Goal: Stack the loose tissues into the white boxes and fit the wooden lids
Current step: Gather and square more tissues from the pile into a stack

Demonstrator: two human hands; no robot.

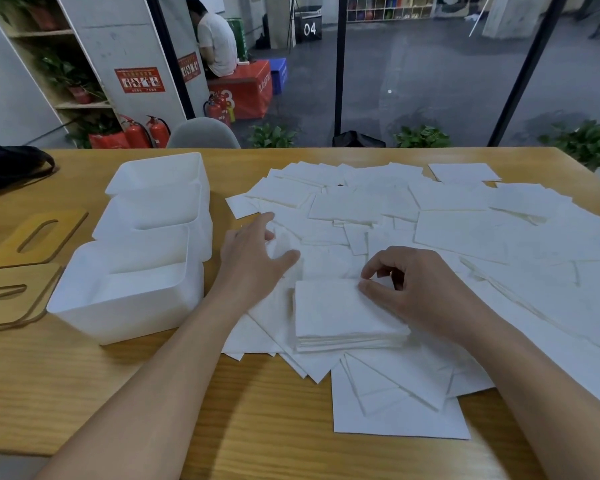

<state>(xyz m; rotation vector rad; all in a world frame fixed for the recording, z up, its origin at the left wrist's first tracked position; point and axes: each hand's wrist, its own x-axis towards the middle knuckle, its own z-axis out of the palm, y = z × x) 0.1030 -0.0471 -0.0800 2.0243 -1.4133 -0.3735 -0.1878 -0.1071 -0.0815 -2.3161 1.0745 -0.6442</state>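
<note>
Loose tissues (399, 403) lie nearest you, spread over the worktop (84, 393) to the far right. On them sits a squared stack (343, 317). Your right hand (413, 285) pinches its far right corner with curled fingers. Your left hand (253, 251) lies open, fingers spread, on tissues just beyond the stack. Three boxes (129, 296) wait left, open, apparently unfilled; lids (32, 240) lie left of them.

Step judged: building the stack. Square every edge before lifting. Support it from both sides, flat, then lower it level into the nearest box.
</note>
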